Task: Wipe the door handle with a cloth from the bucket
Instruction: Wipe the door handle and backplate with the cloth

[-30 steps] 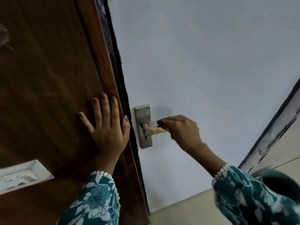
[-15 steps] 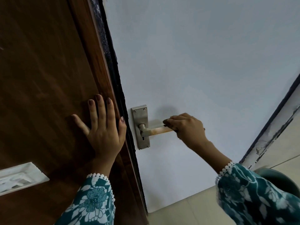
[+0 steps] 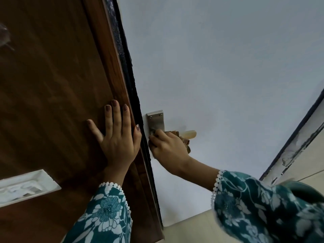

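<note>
One head-worn wide-angle view, close to a door

It looks forward along both arms and is tilted, so the door handle (image 3: 188, 134) sits near the frame's middle, the left hand (image 3: 116, 137) and right hand (image 3: 167, 148) reach up from below, and the floor (image 3: 189, 227) shows at bottom

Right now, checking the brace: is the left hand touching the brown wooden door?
Touching. The head view shows the left hand pressed flat, fingers spread, against the brown wooden door.
</note>
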Tool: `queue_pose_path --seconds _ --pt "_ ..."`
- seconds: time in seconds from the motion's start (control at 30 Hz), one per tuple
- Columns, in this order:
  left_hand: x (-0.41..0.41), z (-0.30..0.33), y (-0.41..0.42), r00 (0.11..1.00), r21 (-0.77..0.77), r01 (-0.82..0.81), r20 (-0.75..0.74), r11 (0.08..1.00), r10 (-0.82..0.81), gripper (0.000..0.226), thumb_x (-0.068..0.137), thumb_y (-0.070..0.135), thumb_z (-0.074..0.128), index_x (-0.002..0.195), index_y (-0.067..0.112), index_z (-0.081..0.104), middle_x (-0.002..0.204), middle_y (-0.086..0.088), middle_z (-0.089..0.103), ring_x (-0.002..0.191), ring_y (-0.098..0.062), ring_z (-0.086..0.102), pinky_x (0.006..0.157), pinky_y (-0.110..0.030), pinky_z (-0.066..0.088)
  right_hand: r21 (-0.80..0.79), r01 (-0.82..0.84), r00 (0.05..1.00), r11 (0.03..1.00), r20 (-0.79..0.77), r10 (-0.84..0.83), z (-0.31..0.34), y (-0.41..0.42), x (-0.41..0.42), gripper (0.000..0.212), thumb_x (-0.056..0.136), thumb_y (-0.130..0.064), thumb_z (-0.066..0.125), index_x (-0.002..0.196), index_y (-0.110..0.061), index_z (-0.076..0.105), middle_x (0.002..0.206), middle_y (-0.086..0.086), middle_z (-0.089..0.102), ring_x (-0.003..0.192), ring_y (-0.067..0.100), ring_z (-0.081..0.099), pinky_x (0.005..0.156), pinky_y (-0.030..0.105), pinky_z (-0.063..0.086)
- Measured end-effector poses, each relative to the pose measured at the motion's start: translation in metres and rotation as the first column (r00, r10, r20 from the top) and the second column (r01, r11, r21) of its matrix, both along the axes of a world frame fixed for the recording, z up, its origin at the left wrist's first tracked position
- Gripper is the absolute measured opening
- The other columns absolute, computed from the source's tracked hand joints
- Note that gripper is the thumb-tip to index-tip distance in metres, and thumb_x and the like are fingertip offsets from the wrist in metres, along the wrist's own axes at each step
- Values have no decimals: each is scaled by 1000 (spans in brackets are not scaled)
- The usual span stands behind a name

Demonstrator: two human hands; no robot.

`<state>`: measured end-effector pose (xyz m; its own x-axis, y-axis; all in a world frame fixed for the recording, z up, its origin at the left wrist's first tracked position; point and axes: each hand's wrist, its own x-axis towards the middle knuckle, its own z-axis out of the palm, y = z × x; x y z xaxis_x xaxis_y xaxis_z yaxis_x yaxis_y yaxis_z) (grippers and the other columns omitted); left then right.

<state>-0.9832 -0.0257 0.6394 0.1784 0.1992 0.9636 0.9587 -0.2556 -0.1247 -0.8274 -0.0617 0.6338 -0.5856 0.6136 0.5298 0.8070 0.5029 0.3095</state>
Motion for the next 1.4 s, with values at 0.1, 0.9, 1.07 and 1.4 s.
queue_pose_path --seconds 0.1,0.9,1.07,1.4 --pt "-1 -1 -2 1000 -20 -1 2 1000 1 64 97 29 45 151 13 15 151 -9 24 147 -19 5 113 -57 -4 -32 -12 998 999 58 14 10 3 6 13 67 -7 65 65 -18 71 74 -2 67 76 22 59 59 29 42" --pt "0 -2 1 1000 -1 -16 20 1000 16 61 96 29 50 148 11 24 150 -8 28 147 -18 9 113 -56 -1 -248 81 981 965 -150 -121 32 9 25 42 67 4 55 89 -25 75 89 -11 73 82 24 58 52 19 23" --pt "0 -3 4 1000 41 -25 9 999 25 61 95 27 48 149 11 24 152 -5 24 147 -20 11 113 -57 0 -403 304 864 863 -265 -428 20 13 104 21 87 -19 58 97 -33 71 89 -18 70 90 15 52 56 26 46" --pt "-3 -3 4 1000 61 -15 3 998 14 56 97 27 42 147 6 28 151 -12 27 147 -23 12 114 -54 -6 -499 129 368 857 -779 -509 -6 -14 127 41 82 7 53 107 -19 72 82 -4 70 77 13 64 71 16 49"
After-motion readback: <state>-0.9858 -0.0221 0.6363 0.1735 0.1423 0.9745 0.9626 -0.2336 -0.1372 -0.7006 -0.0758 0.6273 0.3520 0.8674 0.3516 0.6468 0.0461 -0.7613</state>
